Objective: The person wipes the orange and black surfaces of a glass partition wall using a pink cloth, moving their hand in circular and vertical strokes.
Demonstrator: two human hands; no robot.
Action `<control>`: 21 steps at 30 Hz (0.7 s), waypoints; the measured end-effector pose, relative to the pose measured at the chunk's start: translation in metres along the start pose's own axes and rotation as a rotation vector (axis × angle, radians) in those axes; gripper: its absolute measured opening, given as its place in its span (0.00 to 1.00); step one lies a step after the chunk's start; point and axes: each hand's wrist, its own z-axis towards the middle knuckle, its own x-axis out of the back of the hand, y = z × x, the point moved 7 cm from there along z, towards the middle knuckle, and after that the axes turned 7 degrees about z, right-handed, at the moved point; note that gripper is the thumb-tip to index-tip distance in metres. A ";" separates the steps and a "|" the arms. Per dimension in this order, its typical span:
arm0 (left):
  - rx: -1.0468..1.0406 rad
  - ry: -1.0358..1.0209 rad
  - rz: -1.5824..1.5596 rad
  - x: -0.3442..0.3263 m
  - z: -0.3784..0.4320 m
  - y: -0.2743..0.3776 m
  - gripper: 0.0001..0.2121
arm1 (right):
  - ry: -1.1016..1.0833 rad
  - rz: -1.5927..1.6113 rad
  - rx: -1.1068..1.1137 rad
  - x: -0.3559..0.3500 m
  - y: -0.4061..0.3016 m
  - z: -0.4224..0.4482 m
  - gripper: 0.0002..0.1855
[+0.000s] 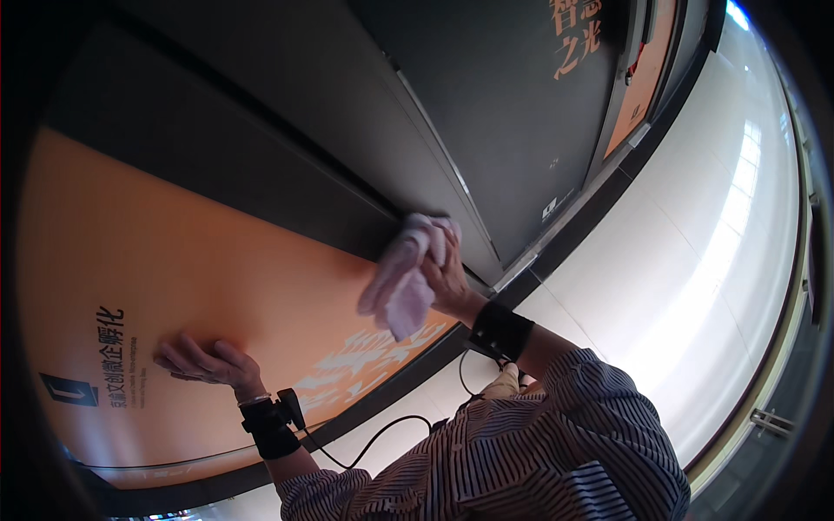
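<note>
A pale pink cloth (407,286) is bunched in my right hand (446,273), which presses it against the dark grey wall panel (384,163), close to a seam and the edge of the orange panel (247,286). Part of the cloth hangs loose below my fingers, slightly blurred. Over at the lower left, my left hand (212,365) is held at the orange panel with its fingers apart and nothing in it; whether it touches the surface I cannot tell. Black bands circle both wrists.
A dark door-like panel (515,143) with orange characters stands at the upper right. Dark skirting (534,273) runs along the foot of the panels, beside a pale glossy tiled floor (651,247). A black cable (384,430) loops from the left wrist device towards my body.
</note>
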 end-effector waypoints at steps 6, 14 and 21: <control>0.141 -0.090 -0.129 0.003 0.010 0.021 0.25 | -0.078 0.117 -0.969 0.009 0.100 -0.161 0.40; 0.045 -0.016 -0.570 -0.007 0.011 0.113 0.21 | -0.278 0.278 -0.727 0.038 0.022 0.003 0.38; 0.104 0.007 -0.787 -0.010 0.031 0.166 0.22 | -0.035 0.108 -0.026 0.061 -0.051 0.119 0.44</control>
